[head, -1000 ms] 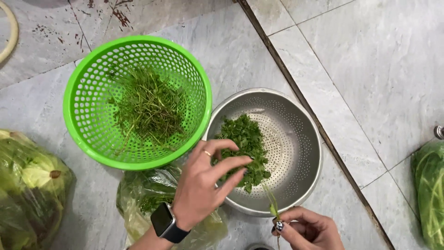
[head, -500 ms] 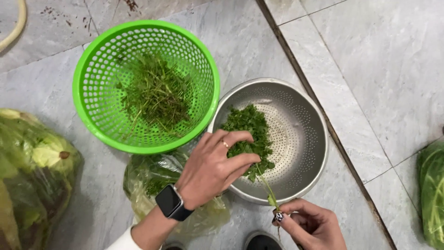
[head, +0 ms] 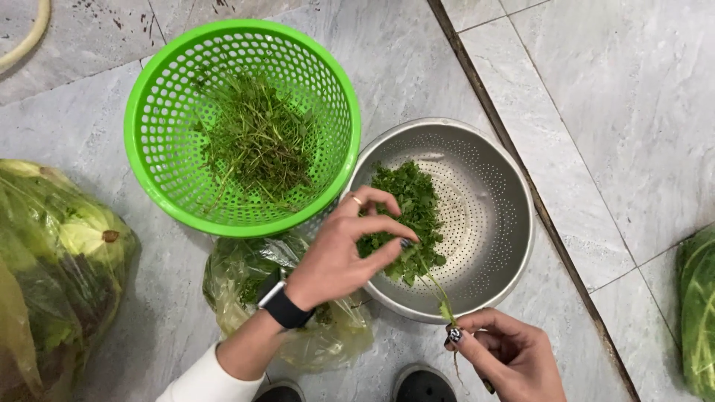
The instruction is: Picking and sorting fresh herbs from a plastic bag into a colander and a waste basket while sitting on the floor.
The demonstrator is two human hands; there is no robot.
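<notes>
The scene is lit evenly and fairly brightly by soft, diffuse light from above; no single source can be made out. Only faint, short shadows are cast on the tiled floor (head: 640, 112) beneath the green basket (head: 149, 160) and the metal colander (head: 495, 216). A mild sheen is seen on the colander's inner wall, and small bright glints are caught on the plastic bag (head: 45, 246) at the left edge. Colours are rendered vividly, without burnt-out areas. Focus is held across most of the frame. Slight softness is noticed on the right hand (head: 514, 357) near the bottom edge. No clear bending at the edges is seen.
</notes>
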